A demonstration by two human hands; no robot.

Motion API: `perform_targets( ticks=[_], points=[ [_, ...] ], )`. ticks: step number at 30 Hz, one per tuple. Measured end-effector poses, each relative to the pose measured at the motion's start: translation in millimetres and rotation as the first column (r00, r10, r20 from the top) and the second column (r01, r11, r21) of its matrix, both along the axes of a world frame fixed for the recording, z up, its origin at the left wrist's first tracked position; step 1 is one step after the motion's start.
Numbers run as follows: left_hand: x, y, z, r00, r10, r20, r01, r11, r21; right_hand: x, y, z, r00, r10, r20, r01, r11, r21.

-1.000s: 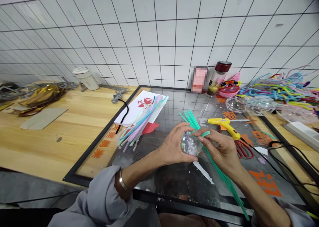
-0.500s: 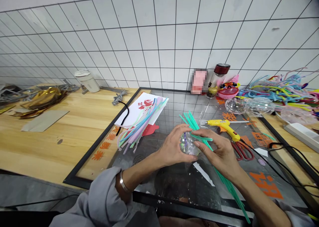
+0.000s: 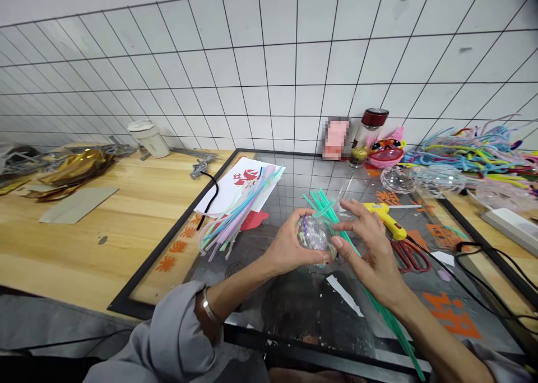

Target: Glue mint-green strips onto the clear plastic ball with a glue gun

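My left hand (image 3: 282,247) is closed round a clear ball (image 3: 314,234) that has whitish, purple and green material on or in it. A short teal pipe cleaner (image 3: 324,208) sticks out at the top of the ball. On the ball's right side is my right hand (image 3: 372,246), its fingers spread and the thumb and fingertips at or close to the surface; I cannot tell whether they touch. Beneath both hands, a bundle of long teal pipe cleaners (image 3: 389,318) lies slantwise on the glass-topped table.
A yellow glue gun (image 3: 390,222) with its cord and red-handled scissors (image 3: 409,257) lie to the right. Pastel pipe cleaners (image 3: 235,218) rest over white paper (image 3: 214,198) on the left. Behind stand a lidded jar (image 3: 365,136) and a colourful pipe-cleaner heap (image 3: 474,150).
My right hand has let go of the short teal pipe cleaner and its fingers have spread. That piece now points up to the right, and the ball looks slightly turned.
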State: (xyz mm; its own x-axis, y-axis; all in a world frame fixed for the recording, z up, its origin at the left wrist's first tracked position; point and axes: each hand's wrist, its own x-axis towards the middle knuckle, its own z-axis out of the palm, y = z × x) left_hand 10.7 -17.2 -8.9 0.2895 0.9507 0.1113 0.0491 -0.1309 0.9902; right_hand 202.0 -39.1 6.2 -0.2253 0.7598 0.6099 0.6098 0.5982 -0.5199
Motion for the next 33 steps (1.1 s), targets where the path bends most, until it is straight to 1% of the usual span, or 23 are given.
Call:
perform_targets(
  ticks=[3, 7, 11, 13, 16, 18, 23, 28, 31, 33],
  points=[
    [0.6, -0.1, 1.3, 1.000, 0.003, 0.027, -0.002, 1.000, -0.014, -0.4, -0.6, 2.2, 0.997, 0.034, -0.069, -0.034, 0.999, 0.003],
    [0.1, -0.1, 1.3, 1.000, 0.010, -0.013, -0.009, 1.000, 0.011, -1.5, 0.0, 2.4, 0.994, 0.089, -0.059, -0.092, 0.994, -0.052],
    [0.2, -0.2, 1.6, 1.000, -0.005, 0.024, 0.005, 1.000, -0.019, -1.8, 0.8, 1.1, 0.992, 0.070, -0.108, -0.073, 0.997, -0.022],
    [0.4, -0.5, 2.7, 0.999, -0.001, 0.033, 0.002, 1.000, -0.020, -2.1, 1.2, 0.4, 0.993, 0.065, -0.100, -0.069, 0.997, -0.037],
    [0.5, -1.0, 5.3, 1.000, 0.011, 0.020, -0.011, 1.000, 0.002, -2.8, 1.5, -0.7, 0.993, 0.104, -0.059, -0.110, 0.988, -0.105],
    [0.3, -1.4, 6.8, 1.000, 0.013, 0.021, -0.013, 1.000, -0.001, -2.8, 1.5, -1.0, 0.991, 0.118, -0.057, -0.124, 0.985, -0.117],
    [0.4, -1.9, 7.0, 0.999, 0.015, 0.046, -0.014, 0.999, -0.035, -1.4, 1.5, 1.0, 0.991, 0.068, -0.111, -0.072, 0.997, -0.033],
    [0.4, -1.9, 6.0, 0.997, -0.006, 0.076, 0.010, 0.998, -0.058, -1.5, -0.3, 2.1, 0.989, 0.106, -0.103, -0.117, 0.987, -0.109],
    [0.3, -2.1, 5.7, 0.995, -0.003, 0.098, 0.009, 0.998, -0.059, -2.0, -1.4, 3.1, 0.988, 0.068, -0.139, -0.081, 0.992, -0.091],
    [0.3, -2.2, 5.5, 0.996, -0.004, 0.091, 0.009, 0.999, -0.049, -2.3, -1.5, 3.7, 0.990, 0.059, -0.131, -0.071, 0.993, -0.093]
  ],
)
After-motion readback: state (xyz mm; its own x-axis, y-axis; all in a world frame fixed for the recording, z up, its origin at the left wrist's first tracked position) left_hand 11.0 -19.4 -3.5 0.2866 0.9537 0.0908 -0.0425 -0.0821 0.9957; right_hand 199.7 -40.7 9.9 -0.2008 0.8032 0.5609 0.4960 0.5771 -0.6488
